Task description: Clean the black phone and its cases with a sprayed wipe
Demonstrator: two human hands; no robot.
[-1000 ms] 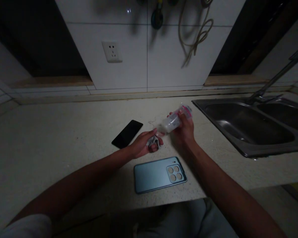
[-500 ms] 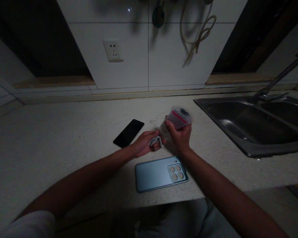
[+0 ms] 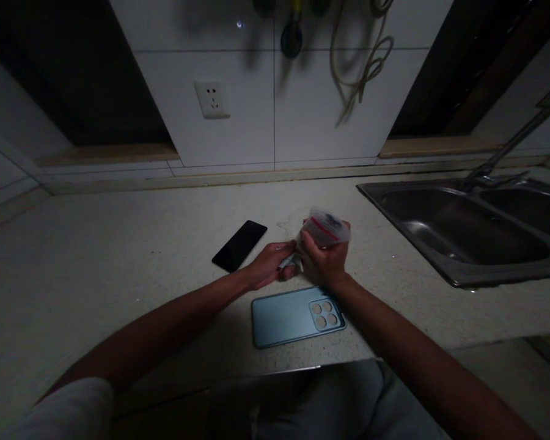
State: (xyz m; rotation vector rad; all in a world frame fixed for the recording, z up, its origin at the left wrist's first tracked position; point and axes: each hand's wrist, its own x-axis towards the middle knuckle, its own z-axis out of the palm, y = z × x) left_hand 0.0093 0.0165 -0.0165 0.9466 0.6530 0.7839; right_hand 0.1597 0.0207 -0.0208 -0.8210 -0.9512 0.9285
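My right hand is closed around a clear plastic packet with a pink-red stripe and dark print, its wide end tilted up and away. My left hand meets it at the packet's lower left end. Between its fingers is a crumpled whitish piece, thin like cloth or tissue; whether it joins the packet I cannot tell. A black phone lies flat behind my left wrist, screen up. Below both hands rests a blue-grey phone case with round camera holes at its right end, partly under my right forearm.
The pale speckled counter carries all of this. To the right is a steel double sink with a faucet. On the tiled wall are a socket and a hanging looped cord.
My right hand has drawn slightly left and down toward my left hand, and the packet looks more squeezed and lower. The camera view has tilted a little upward.
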